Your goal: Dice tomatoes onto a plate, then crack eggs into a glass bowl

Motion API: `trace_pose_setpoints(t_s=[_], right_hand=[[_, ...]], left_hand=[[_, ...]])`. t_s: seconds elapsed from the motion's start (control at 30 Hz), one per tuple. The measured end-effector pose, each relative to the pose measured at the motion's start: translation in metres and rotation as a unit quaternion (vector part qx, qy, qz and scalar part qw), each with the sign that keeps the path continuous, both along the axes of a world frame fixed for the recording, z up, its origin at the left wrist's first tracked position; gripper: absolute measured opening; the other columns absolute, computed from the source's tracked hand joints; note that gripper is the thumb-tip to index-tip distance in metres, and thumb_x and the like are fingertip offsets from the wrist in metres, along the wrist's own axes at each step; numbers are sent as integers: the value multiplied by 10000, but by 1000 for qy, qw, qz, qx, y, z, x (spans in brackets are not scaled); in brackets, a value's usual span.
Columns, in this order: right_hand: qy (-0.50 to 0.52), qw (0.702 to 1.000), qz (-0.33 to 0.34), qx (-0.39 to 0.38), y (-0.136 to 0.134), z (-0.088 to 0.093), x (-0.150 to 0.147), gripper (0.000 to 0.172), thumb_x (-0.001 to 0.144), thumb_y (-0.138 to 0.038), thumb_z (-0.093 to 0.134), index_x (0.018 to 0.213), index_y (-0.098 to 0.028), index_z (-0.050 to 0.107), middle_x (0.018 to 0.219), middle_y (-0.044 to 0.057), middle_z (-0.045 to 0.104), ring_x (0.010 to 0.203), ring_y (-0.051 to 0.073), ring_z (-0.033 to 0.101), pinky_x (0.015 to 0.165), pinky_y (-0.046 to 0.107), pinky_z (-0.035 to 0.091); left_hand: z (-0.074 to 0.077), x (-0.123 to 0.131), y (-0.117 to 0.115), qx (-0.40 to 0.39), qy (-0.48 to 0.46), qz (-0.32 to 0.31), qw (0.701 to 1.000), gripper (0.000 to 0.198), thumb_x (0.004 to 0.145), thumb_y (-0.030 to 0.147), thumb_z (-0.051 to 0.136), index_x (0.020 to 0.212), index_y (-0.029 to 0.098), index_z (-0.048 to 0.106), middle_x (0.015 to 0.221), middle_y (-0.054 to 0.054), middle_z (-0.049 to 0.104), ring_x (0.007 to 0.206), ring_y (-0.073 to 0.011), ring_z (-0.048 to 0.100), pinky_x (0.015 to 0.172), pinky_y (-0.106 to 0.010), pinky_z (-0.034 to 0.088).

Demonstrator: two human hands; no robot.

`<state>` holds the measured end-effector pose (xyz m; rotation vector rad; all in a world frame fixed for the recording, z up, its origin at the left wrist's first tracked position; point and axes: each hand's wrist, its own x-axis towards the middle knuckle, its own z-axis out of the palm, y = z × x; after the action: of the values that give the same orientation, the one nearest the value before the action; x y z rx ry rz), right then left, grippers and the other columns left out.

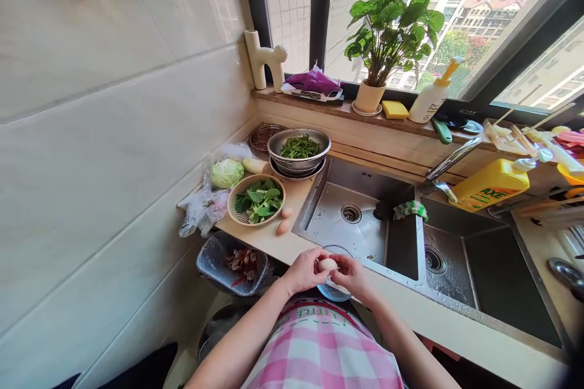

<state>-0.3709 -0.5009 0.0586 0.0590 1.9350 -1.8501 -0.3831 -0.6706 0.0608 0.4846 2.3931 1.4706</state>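
Egg (327, 265) sits between both hands, just above a small glass bowl (335, 293), which is partly hidden under them. Left grip (301, 272) and right grip (353, 276) are both clenched on the egg, fingertips (338, 263) on its surface, hands nearly meeting. Grips are right at the counter's front edge, forearms coming in over it.

Directly ahead of the grips: steel sink (310, 206), near rim just past the bowl. Its left basin is wide and deep, the main open room for moving, with a drain (351, 213) in the wet floor. Ahead-right, on the divider: green scrubber (410, 211). Further right: second basin (456, 267). Faucet (451, 158) stands well ahead, with a yellow bottle (490, 185) just right of it.

Ahead-left of the left grip: two eggs (283, 227) on the counter (269, 249), near the sink's left edge and touching or just beside a woven basket (255, 177) of leafy greens. Past that: steel bowl (274, 146) of chopped greens, on a plate against the back wall, and a cabbage (227, 173) on plastic bags at the counter's far-left end. Left of the left grip, below the counter edge: trash bin (214, 261) holding scraps.
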Motion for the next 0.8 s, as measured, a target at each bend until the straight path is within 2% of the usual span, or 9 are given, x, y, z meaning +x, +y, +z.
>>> trace_pose_setpoints(t_s=[0.13,0.3,0.5,0.57,0.7,0.8], right_hand=[[10,1000,-9,3,3,-6,0,305,632,-170,619,934,-196,658,871,22,705,770,188,634,718,311,493],[34,999,-2,34,4,-10,-1,314,631,-148,584,928,-196,676,810,4,691,670,154,594,652,276,464],[92,982,-24,166,3,-9,1,333,626,-145,532,923,-202,672,657,-20,647,549,132,531,539,249,391],[105,977,-32,181,2,-12,2,364,631,-145,511,955,-200,667,669,-13,654,558,140,544,547,256,400],[118,976,-59,172,0,-15,5,404,627,-148,507,998,-191,661,816,29,697,666,173,594,635,293,450],[126,976,-74,164,-1,-15,6,399,614,-147,520,978,-205,673,803,24,695,681,180,591,650,302,456]], left_hand=[[-3,-1,2,2,-13,-3,1000,226,700,194,585,925,171,573,886,-26,638,781,-152,591,661,-244,482],[0,-3,6,-34,10,-8,999,221,687,160,569,907,167,582,875,-35,632,787,-164,588,673,-262,477],[4,2,16,-59,40,8,997,297,696,123,548,973,206,614,897,-31,632,826,-175,583,712,-276,473],[3,4,18,-51,46,16,998,342,702,110,546,1017,222,619,931,-32,637,868,-176,586,748,-277,479],[-1,8,21,-41,57,24,997,338,701,86,553,1004,218,627,982,-43,645,930,-182,585,810,-292,484],[-3,9,21,-39,66,24,997,310,703,86,553,974,217,632,970,-46,636,915,-181,587,806,-299,492]])
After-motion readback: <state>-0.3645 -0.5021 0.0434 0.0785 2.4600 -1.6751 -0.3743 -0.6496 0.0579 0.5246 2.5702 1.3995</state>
